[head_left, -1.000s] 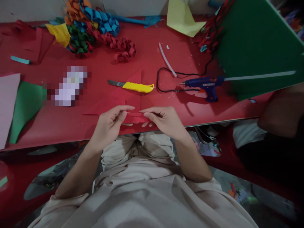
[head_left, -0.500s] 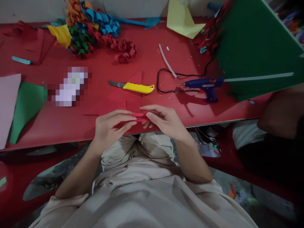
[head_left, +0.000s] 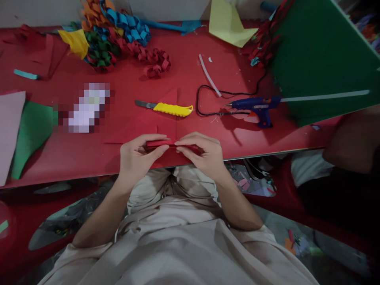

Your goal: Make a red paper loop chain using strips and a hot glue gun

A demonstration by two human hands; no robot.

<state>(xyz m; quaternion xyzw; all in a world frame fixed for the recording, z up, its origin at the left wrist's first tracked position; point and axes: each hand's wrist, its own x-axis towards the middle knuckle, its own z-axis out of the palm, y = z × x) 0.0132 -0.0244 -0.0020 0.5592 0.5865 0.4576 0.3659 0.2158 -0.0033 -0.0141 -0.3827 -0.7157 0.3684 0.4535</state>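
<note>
A narrow folded strip of red paper (head_left: 157,143) spans between my two hands at the table's front edge. My left hand (head_left: 139,155) pinches it between thumb and fingers. From the right, my right hand (head_left: 203,151) grips the strip with its fingertips close to the left ones. Just beyond the hands, flat red paper (head_left: 168,126) lies on the red table (head_left: 118,162). Across that paper rests a yellow cutter (head_left: 173,109) with its blade pointing left. To its right is a blue glue gun (head_left: 258,106) with a white glue stick in its back.
Paper chains (head_left: 130,31) in several colours lie at the back left, near a yellow sheet (head_left: 77,42). Green paper (head_left: 34,126) is at left. A clear glue stick (head_left: 208,75), black cord and green board (head_left: 320,63) are right. A person's arm (head_left: 350,134) shows at far right.
Both hands have shifted their hold on the red strip. My left thumb has closed up against it, and my right fingertips have moved slightly left, now pinching near the middle.
</note>
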